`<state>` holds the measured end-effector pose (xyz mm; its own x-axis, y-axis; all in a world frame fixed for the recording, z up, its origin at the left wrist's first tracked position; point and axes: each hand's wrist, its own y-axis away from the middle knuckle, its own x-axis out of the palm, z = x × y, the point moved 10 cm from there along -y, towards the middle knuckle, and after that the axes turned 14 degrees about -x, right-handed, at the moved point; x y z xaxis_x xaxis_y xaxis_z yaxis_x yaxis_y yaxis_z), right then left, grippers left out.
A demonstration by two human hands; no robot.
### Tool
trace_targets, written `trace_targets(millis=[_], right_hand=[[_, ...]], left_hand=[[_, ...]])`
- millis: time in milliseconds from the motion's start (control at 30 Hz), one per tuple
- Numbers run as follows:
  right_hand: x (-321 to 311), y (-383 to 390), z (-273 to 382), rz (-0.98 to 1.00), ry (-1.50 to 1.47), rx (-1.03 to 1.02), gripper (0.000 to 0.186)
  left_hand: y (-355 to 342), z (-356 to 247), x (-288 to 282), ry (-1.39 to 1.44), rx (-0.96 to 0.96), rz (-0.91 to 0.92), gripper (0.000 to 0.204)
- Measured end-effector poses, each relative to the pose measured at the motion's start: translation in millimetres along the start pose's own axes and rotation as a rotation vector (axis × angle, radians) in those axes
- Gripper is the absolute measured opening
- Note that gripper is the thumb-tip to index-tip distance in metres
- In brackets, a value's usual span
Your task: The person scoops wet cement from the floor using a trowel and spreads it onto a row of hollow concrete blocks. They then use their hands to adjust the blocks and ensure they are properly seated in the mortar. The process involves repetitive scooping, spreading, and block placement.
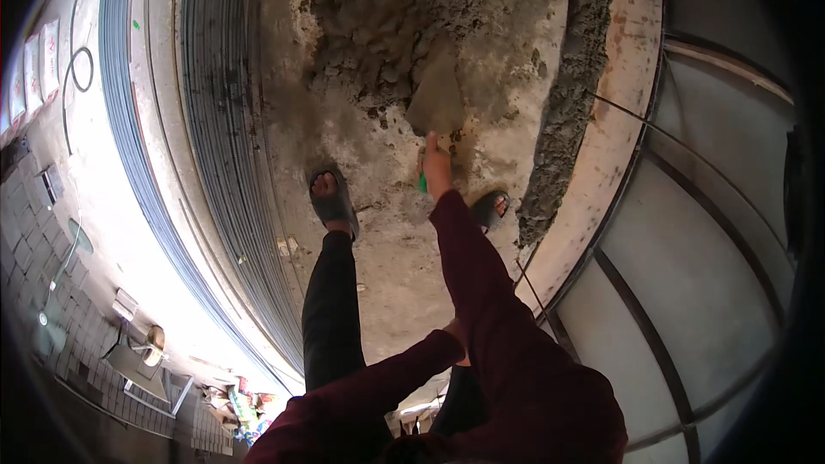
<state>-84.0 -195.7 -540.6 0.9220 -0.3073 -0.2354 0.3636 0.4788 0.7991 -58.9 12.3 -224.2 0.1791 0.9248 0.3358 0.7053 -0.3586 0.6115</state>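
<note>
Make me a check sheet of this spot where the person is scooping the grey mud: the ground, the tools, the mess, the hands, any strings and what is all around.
Surface: rough concrete floor, dusty and stained.
Job's things: a trowel with a green handle, its blade at the edge of a pile of wet mortar; a strip of mortar laid along the wall top on the right.
Clutter: crumbs of mortar around the pile.
Hands: right hand grips the trowel handle; left hand is tucked near the body, mostly hidden.
Cables: a thin string line stretched across the wall top.
Surroundings: the person's sandalled feet, bundles of steel rods on the left, paved ground far below.
</note>
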Motion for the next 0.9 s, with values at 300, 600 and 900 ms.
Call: trace_targets(millis=[300,600,900], right_hand=[[-43.0,70.4,-149.2,-0.165,0.539,-0.13,0.037],[33.3,-95.7,39.5,0.022,-0.126,-0.238,0.032],[-30.7,-17.0,49.1,0.048,0.038,-0.262,0.044]], left_hand=[[7.0,16.9,15.1,0.077,-0.004,-0.045,0.057],[-3.1,31.7,47.2,-0.003,0.029,-0.148,0.029],[-5.5,44.7,56.0,-0.265,-0.14,0.064,0.022]])
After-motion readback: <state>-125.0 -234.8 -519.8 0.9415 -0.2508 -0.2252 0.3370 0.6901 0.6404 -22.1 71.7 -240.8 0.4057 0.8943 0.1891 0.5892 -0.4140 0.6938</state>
